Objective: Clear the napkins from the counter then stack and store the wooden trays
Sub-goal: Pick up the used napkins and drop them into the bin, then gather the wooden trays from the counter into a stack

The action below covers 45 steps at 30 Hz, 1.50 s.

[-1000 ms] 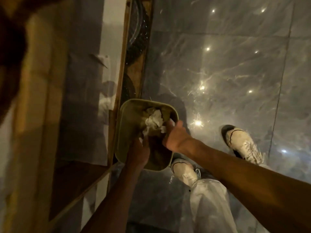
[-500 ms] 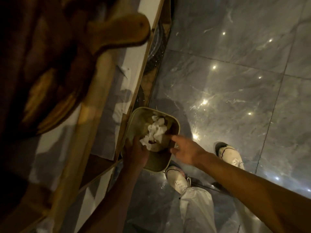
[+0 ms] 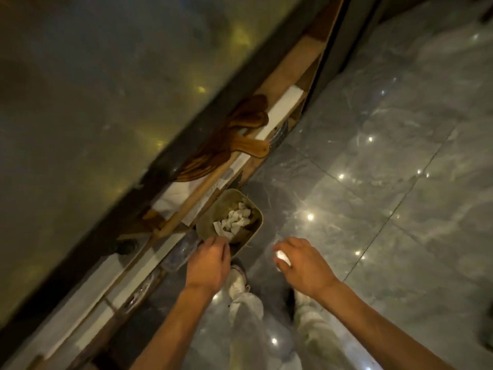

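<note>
Crumpled white napkins (image 3: 234, 218) lie inside a small olive bin (image 3: 255, 228) on the floor beside the counter. My left hand (image 3: 208, 259) hovers just over the bin's near rim, fingers loosely curled and holding nothing. To the right, over the floor, my right hand (image 3: 298, 261) is apart from the bin, fingers spread and empty. Wooden trays with handles (image 3: 226, 145) lie on a shelf below the dark counter top (image 3: 106, 89), partly hidden by the counter's edge.
A wooden rail (image 3: 202, 190) and white shelf boards (image 3: 282, 108) run diagonally under the counter. Glossy grey marble floor (image 3: 373, 169) fills the right side. My feet in white shoes (image 3: 237, 280) stand just below the bin.
Both hands have drawn back out of the bin, leaving the napkins in it. The view has risen and swung, so the counter top and shelf trays now fill the left.
</note>
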Available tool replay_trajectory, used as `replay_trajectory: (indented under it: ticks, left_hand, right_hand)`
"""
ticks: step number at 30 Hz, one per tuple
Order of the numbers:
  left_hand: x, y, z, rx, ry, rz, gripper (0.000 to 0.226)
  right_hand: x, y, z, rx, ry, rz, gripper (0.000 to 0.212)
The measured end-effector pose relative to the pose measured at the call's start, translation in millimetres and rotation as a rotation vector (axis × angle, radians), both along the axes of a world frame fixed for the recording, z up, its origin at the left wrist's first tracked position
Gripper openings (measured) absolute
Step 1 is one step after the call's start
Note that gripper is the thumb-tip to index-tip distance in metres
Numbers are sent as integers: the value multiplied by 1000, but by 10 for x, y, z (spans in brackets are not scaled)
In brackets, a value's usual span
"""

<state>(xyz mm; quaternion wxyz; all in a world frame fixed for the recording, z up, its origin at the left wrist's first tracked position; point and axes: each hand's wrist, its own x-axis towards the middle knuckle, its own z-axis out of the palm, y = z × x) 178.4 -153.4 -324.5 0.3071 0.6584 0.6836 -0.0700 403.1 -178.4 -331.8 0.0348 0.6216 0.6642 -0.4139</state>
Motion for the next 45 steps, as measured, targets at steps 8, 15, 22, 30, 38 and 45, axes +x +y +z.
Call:
replay_trajectory:
  ticks: [8, 15, 22, 30, 38, 45]
  left_hand:
    - [69, -480, 1500, 91, 79, 130, 29]
    - [-218, -651, 2462, 197, 81, 168, 33]
    - [-681, -521, 3277, 436, 240, 355, 32]
    - [-1341, -488, 4318, 638, 430, 576, 41]
    - [-1985, -740, 4807, 758, 474, 741, 44]
    - [-2768, -907, 4575, 700, 481, 844, 43]
  right_hand:
    - [130, -27, 1353, 163, -75, 232, 46]
    - [-57, 415, 2296, 273, -49, 419, 52]
    - [-585, 1010, 3288, 497, 54, 531, 50]
    - [-1537, 1413, 4471, 754, 98, 728, 52]
    - [-2513, 1429, 4907, 904, 154, 870, 52]
    - [-3364, 1506, 4774, 903, 194, 885, 54]
